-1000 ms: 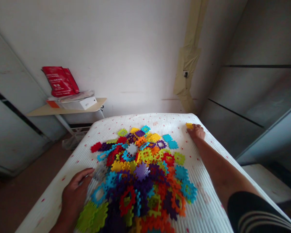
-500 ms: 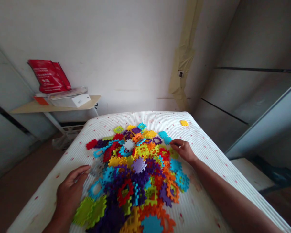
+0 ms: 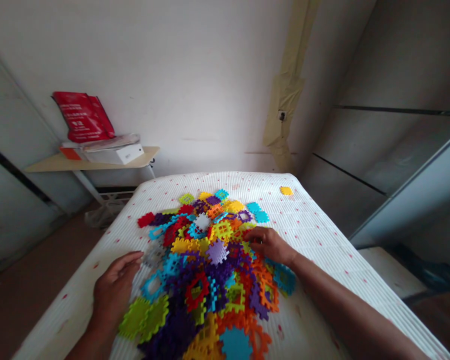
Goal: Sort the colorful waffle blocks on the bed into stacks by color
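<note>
A heap of colourful notched plastic interlocking tiles, some solid and some with window-like cutouts, covers the middle of the bed. My right hand (image 3: 270,245) reaches over the heap's right side, fingers curled down beside a red tile (image 3: 248,232); what they grip, if anything, is hidden. At the left edge, my left hand (image 3: 115,285) rests with fingers stretched out and thumb below, its fingertips near grey tiles (image 3: 154,254). A lilac tile (image 3: 217,251) lies on top between both hands. Green tiles (image 3: 144,317) are close to my left wrist.
A single yellow tile (image 3: 286,191) lies apart at the far right of the white bed cover (image 3: 311,220). Beyond the bed's left corner, a small table (image 3: 52,163) holds a white box (image 3: 114,154) and a red bag (image 3: 83,117). Grey cabinet doors (image 3: 390,145) stand on the right.
My right hand has moved from beside the cyan tiles at the heap's edge inward and nearer, onto the tiles. My left hand has stayed nearly still. The view has shifted slightly.
</note>
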Demonstrator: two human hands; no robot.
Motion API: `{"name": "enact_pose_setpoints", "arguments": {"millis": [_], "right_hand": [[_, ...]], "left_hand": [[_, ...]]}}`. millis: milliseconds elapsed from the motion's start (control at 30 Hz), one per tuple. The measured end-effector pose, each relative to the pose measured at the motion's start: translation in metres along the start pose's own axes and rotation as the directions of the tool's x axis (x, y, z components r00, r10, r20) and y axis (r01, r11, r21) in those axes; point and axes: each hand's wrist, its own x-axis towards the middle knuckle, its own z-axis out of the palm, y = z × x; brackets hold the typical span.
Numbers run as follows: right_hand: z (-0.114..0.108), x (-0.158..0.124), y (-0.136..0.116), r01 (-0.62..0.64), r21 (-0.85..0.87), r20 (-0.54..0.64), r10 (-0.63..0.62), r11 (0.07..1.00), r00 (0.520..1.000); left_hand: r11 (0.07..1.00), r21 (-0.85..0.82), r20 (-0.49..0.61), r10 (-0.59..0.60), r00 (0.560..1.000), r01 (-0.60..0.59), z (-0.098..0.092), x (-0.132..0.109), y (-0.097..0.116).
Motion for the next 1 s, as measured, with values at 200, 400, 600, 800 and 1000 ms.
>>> {"name": "enact_pose_setpoints", "arguments": {"millis": [200,400,600,800,1000], "right_hand": [[0.002,-0.001,-0.002,-0.021,0.045,0.048,0.019,0.999,0.999],[0.007,0.0,0.001,-0.122,0.415,0.037,0.118,0.901,0.992],[-0.013,0.005,0.013,-0.132,0.668,-0.082,0.249,0.732,0.965],[-0.012,0.006,0.028,-0.166,0.169,-0.245,0.204,0.972,0.948],[-0.021,0.012,0.042,-0.352,-0.126,-0.366,0.286,0.928,0.885]], "left_hand": [[1.0,0.01,0.003,-0.012,1.0,0.012,0.001,0.003,-0.005],[1.0,0.008,0.0,0.01,1.0,-0.01,0.001,0.006,-0.011],[1.0,0.014,-0.013,0.017,1.0,-0.017,0.001,0.006,-0.009],[0.999,0.035,-0.008,0.042,0.999,-0.041,0.001,0.007,-0.011],[0.998,0.059,0.003,-0.005,1.0,0.005,0.001,0.006,-0.008]]}}
